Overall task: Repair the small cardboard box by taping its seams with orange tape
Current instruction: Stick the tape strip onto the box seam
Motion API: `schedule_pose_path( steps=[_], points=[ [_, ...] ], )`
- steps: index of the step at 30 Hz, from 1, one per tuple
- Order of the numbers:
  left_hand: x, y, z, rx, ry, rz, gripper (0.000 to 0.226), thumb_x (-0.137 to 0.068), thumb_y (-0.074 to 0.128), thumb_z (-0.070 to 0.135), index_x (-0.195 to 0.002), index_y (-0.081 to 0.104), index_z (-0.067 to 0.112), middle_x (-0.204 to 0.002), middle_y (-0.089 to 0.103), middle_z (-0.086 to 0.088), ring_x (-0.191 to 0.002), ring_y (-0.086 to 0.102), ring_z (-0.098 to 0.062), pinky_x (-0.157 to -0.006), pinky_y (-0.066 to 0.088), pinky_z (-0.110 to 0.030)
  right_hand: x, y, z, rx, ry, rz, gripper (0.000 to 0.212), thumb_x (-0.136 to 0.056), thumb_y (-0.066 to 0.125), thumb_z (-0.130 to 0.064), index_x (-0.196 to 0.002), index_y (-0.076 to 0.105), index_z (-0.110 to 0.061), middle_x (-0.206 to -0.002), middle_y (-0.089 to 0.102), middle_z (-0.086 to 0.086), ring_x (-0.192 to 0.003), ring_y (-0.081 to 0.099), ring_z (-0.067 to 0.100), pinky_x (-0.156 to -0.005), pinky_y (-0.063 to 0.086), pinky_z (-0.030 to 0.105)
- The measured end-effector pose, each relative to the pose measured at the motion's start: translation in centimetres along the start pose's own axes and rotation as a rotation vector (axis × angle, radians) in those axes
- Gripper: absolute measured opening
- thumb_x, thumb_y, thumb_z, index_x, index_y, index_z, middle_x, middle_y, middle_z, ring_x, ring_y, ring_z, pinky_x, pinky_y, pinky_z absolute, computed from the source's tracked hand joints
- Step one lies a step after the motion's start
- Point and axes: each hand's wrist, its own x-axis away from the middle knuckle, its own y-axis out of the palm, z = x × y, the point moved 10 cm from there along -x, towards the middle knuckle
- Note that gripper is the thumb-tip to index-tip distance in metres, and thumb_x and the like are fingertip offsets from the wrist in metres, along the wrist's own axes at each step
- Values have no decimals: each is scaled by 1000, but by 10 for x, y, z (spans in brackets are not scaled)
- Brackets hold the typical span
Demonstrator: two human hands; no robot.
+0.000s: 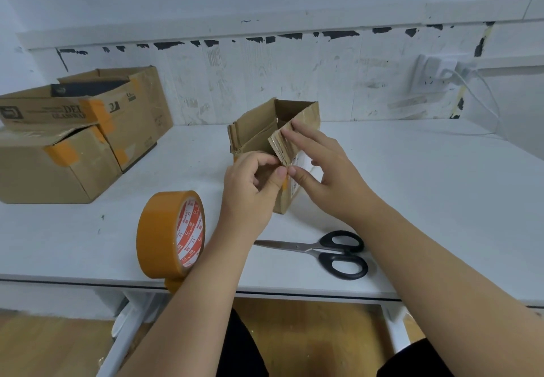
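Note:
The small cardboard box [259, 129] stands in the middle of the white table [426, 200] with its top flaps up. My left hand [250, 191] presses on the box's near corner, thumb against the edge, where a strip of orange tape shows. My right hand [326, 167] pinches the near right flap between thumb and fingers. The orange tape roll [167, 235] stands on edge at the table's front, left of my left forearm, its loose end stuck over the table edge.
Black-handled scissors [326, 251] lie closed near the front edge, between my forearms. Two larger cardboard boxes [73, 135] patched with orange tape sit at the back left. A wall socket with a white plug and cable [441, 76] is at the back right.

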Motion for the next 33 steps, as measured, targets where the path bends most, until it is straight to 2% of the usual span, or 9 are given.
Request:
schedule_pose_path(
  steps=[4, 9, 13, 18, 21, 23, 27, 30, 33],
  points=[
    [0, 0, -2, 1, 12, -10, 5, -89, 61, 23, -94, 62, 23, -89, 55, 18, -71, 49, -1, -62, 39, -8, 1, 1, -2, -10, -11, -15, 53, -94, 56, -32, -143, 45, -16, -154, 34, 0, -136, 31, 1, -106, 39, 33],
    [-1, 0, 0, -16, 14, -9, 6, -90, 61, 18, -93, 63, 23, -88, 56, 18, -70, 50, 5, -62, 39, -9, 0, -1, -1, -5, 9, 26, 52, -92, 59, -31, -142, 47, -18, -153, 36, -1, -131, 28, -10, -105, 41, 34],
    [1, 2, -4, 50, -10, -35, 10, -90, 59, 22, -98, 62, 26, -97, 59, 15, -80, 52, -5, -69, 44, -14, 1, 1, -2, -15, 5, -10, 54, -92, 62, -26, -143, 45, -16, -154, 34, 1, -135, 33, 3, -106, 41, 37],
    [0, 2, -7, 22, -24, -22, 12, -90, 58, 25, -101, 62, 27, -102, 61, 13, -89, 55, -15, -74, 47, -25, 1, 1, -3, -6, 24, -8, 56, -91, 63, -27, -143, 44, -16, -154, 33, 1, -136, 32, 4, -106, 41, 39],
    [1, 2, -8, 24, -11, -32, 23, -91, 52, 32, -106, 65, 19, -108, 62, 4, -101, 58, -19, -81, 52, -32, 3, -1, -3, -34, 45, -20, 55, -93, 61, -27, -144, 43, -19, -155, 31, -3, -138, 32, 6, -107, 40, 40],
    [2, 3, -3, -36, 5, -40, 33, -89, 52, 43, -108, 64, 19, -107, 62, 6, -99, 57, -20, -79, 52, -38, 4, -4, -3, -62, 66, -9, 52, -94, 59, -23, -144, 44, -20, -155, 32, -4, -139, 33, 7, -107, 40, 42],
    [2, 5, 4, -220, 40, -52, 42, -82, 58, 54, -113, 59, 26, -106, 59, 12, -95, 52, -12, -79, 49, -36, 5, -8, -2, -93, 100, 2, 51, -94, 54, -11, -143, 44, -20, -154, 35, -6, -139, 34, 6, -107, 40, 42],
    [1, 4, 6, -338, 51, -55, 38, -83, 57, 51, -110, 60, 25, -109, 59, 10, -95, 50, -12, -77, 51, -34, 6, -15, 5, -111, 147, 50, 55, -92, 53, -5, -143, 44, -22, -151, 37, -7, -138, 35, 6, -108, 39, 42],
    [1, 1, 9, -375, 49, -57, 32, -85, 52, 47, -106, 59, 24, -108, 59, 10, -93, 49, -10, -73, 48, -25, 9, -24, 23, -100, 257, 121, 58, -91, 52, -4, -142, 41, -29, -149, 35, -11, -135, 35, 6, -109, 39, 41]
  ],
)
